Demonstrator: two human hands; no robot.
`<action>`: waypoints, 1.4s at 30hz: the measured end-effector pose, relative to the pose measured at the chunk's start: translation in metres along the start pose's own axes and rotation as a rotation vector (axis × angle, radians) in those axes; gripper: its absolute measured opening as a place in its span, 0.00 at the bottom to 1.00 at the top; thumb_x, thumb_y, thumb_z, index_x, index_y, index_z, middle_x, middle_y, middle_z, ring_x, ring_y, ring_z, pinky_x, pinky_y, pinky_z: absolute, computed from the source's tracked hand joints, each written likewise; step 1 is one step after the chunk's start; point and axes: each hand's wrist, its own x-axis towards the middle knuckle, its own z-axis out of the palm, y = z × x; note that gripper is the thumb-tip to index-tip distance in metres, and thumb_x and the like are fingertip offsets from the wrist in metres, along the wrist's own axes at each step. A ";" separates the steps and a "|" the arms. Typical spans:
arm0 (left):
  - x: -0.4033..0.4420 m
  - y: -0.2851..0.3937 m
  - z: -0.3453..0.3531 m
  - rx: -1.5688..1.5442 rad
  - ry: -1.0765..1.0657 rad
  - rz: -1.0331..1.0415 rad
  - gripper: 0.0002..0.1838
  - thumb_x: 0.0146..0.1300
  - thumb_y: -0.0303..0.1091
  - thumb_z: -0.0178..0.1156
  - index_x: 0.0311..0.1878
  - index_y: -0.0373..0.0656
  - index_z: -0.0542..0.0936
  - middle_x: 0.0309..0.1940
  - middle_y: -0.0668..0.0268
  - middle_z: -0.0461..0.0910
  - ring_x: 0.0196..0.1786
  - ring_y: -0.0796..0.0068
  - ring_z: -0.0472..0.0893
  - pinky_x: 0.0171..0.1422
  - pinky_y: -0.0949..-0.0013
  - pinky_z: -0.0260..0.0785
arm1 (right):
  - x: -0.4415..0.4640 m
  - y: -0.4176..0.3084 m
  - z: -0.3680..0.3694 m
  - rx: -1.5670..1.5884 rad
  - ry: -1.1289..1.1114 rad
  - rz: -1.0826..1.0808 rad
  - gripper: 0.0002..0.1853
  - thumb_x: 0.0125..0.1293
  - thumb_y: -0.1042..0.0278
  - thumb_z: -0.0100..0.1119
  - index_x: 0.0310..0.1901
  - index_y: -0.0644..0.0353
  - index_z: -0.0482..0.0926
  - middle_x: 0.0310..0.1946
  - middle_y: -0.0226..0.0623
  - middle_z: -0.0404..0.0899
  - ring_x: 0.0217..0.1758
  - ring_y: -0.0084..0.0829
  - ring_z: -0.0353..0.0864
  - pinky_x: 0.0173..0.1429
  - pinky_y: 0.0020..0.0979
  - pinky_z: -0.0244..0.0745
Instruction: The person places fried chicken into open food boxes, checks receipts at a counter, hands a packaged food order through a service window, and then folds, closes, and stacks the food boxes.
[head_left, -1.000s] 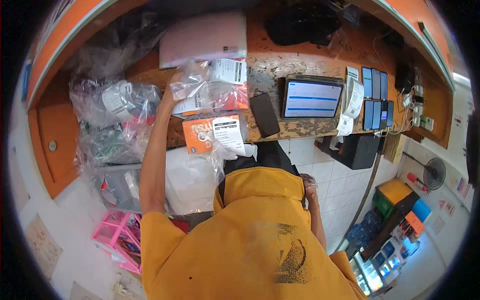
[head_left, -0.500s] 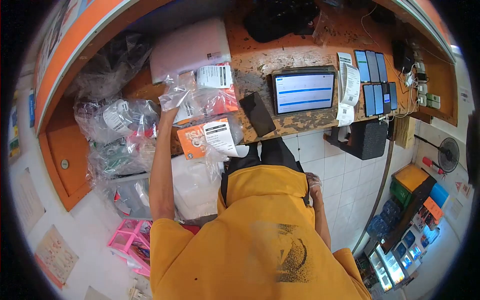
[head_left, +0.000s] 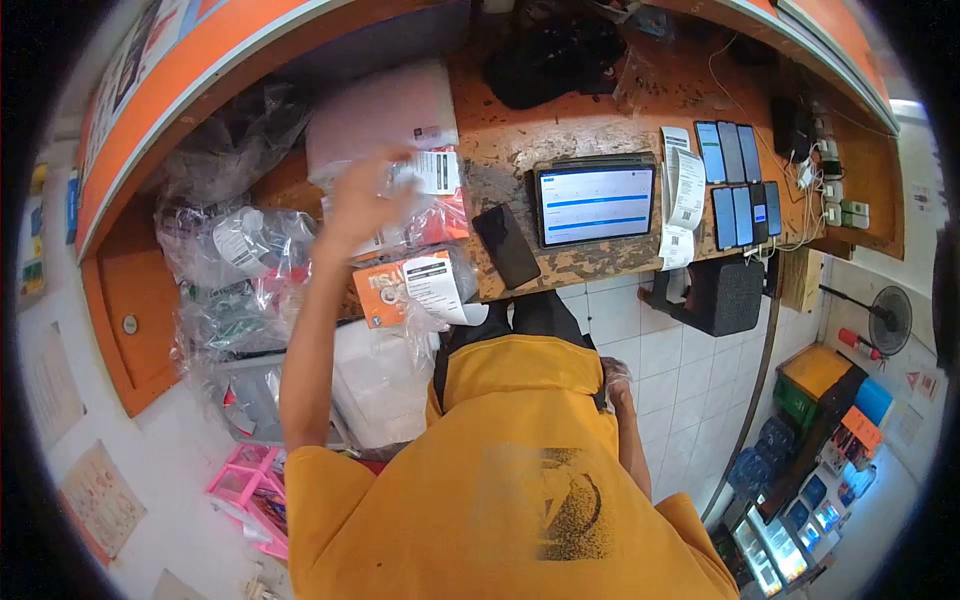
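Observation:
My left hand (head_left: pixel 372 205) is smeared by motion over the plastic-wrapped packages at the counter's left, so its fingers are unclear. Under and beside it lies a clear-wrapped package with a white label (head_left: pixel 437 172) and a red-orange part. Closer to me, an orange package (head_left: pixel 380 293) with a long printed slip (head_left: pixel 432 288) rests at the counter edge. My right hand (head_left: pixel 617 380) hangs low by my hip, with clear plastic around it; its fingers are mostly hidden. A dark smartphone (head_left: pixel 507 246) lies right of the packages.
A lit tablet (head_left: pixel 596 203) stands on the worn wooden counter (head_left: pixel 500 130), with curled receipts (head_left: pixel 683 195) and several phones (head_left: pixel 726 150) on charging cables to its right. Bagged items (head_left: pixel 240 240) pile up at the left. A black box (head_left: pixel 727 297) sits below the counter's right edge.
My left hand has lifted from the plastic wrapping and moved slightly right, now blurred. The raised plastic has dropped lower. My right hand stays by my hip; the view has shifted slightly.

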 end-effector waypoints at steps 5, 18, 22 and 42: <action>-0.023 -0.041 0.095 0.599 -0.219 -0.120 0.22 0.54 0.41 0.70 0.47 0.37 0.77 0.45 0.49 0.80 0.47 0.47 0.83 0.55 0.47 0.71 | 0.026 -0.021 -0.002 -0.011 0.005 0.273 0.22 0.69 0.48 0.59 0.50 0.60 0.85 0.45 0.40 0.86 0.48 0.37 0.86 0.55 0.39 0.82; -0.023 0.039 0.053 -0.042 0.252 -0.134 0.11 0.65 0.32 0.60 0.38 0.30 0.79 0.34 0.41 0.81 0.38 0.40 0.81 0.44 0.47 0.70 | 0.077 -0.261 -0.037 0.280 0.080 0.526 0.21 0.67 0.62 0.66 0.58 0.62 0.81 0.39 0.35 0.85 0.40 0.26 0.85 0.43 0.29 0.82; -0.041 0.138 0.034 -0.157 0.330 -0.121 0.09 0.65 0.30 0.61 0.41 0.32 0.79 0.33 0.46 0.80 0.37 0.44 0.80 0.42 0.51 0.69 | 0.135 -0.410 -0.031 0.597 -0.096 0.101 0.36 0.64 0.68 0.70 0.72 0.60 0.68 0.49 0.37 0.82 0.49 0.26 0.81 0.53 0.28 0.79; -0.101 0.238 0.057 -0.077 0.589 0.229 0.19 0.62 0.22 0.59 0.56 0.24 0.77 0.47 0.38 0.81 0.50 0.35 0.82 0.55 0.49 0.76 | 0.172 -0.517 0.022 0.969 -0.142 -0.312 0.34 0.64 0.75 0.64 0.71 0.62 0.63 0.60 0.41 0.77 0.59 0.32 0.80 0.62 0.33 0.76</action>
